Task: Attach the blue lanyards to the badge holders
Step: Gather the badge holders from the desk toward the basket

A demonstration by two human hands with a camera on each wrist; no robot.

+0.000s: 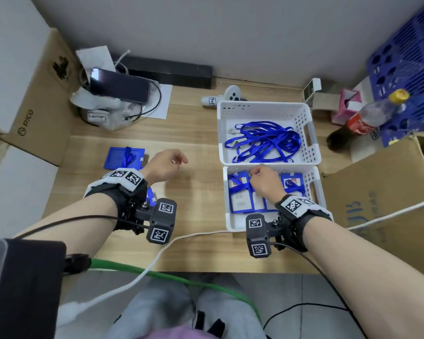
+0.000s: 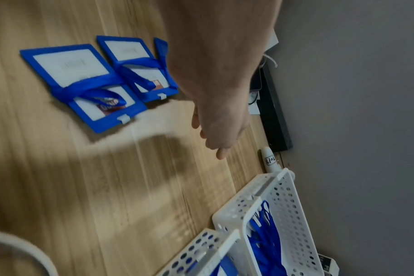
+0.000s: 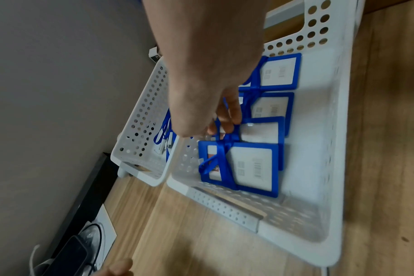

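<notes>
My right hand (image 1: pixel 253 172) (image 3: pixel 225 125) is down in the near white basket (image 1: pixel 228 223) (image 3: pixel 338 149), fingers curled and pinching the strap end of a blue badge holder (image 3: pixel 262 130). Several more blue holders (image 1: pixel 240 199) (image 3: pixel 250 164) wrapped in blue straps lie beside it. Loose blue lanyards (image 1: pixel 267 140) (image 2: pixel 265 248) fill the far white basket (image 1: pixel 262 108) (image 2: pixel 293 214). Above the bare table my left hand (image 1: pixel 179 161) (image 2: pixel 210 142) hangs loosely curled and holds nothing. Left of it lie strap-wrapped holders (image 1: pixel 123 156) (image 2: pixel 83 84).
A phone (image 1: pixel 119 85) on a white stand sits at the back left, with a black bar (image 1: pixel 171 72) behind. A cola bottle (image 1: pixel 362 123), blue crate (image 1: pixel 406 64) and cardboard box (image 1: pixel 382 192) crowd the right. A white cable (image 1: pixel 157 258) crosses the front edge.
</notes>
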